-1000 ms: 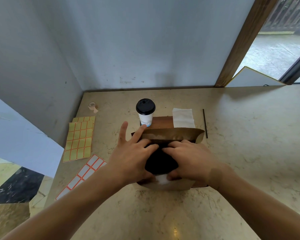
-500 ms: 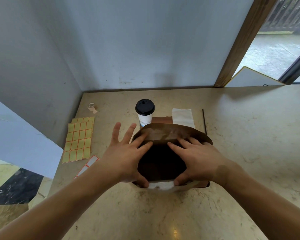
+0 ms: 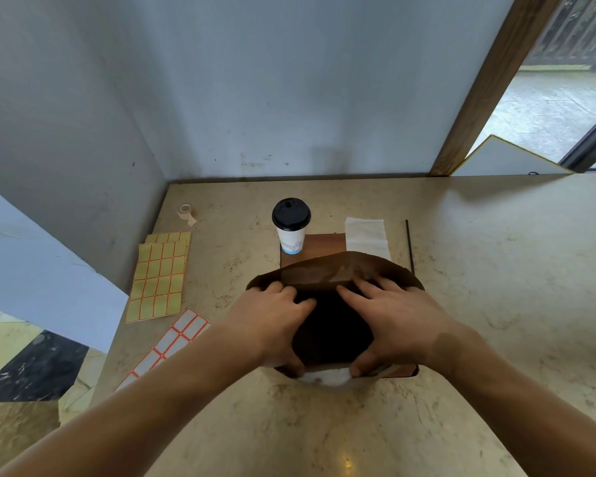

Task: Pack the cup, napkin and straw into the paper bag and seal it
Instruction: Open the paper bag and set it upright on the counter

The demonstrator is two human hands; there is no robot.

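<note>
A brown paper bag [image 3: 324, 271] stands on the counter with its mouth spread wide toward me. My left hand [image 3: 272, 321] grips the bag's left rim, fingers inside and thumb on the near edge. My right hand [image 3: 393, 321] holds the right rim the same way. Behind the bag, a white paper cup with a black lid [image 3: 291, 223] stands upright. A folded white napkin [image 3: 367, 235] lies to the cup's right. Farther right lies a thin black straw [image 3: 409, 246]. The bag's inside is dark.
A brown mat [image 3: 324, 242] lies under the bag and cup. Yellow label sheets [image 3: 159, 275] and a white label sheet [image 3: 172, 342] lie at the left, by the counter's edge. A small tape roll [image 3: 186, 211] sits near the back left corner. Walls close off the back and left.
The bag's mouth has been pulled wider, from a flat slit to a round opening. My left fingers, raised before, now curl onto the rim.
</note>
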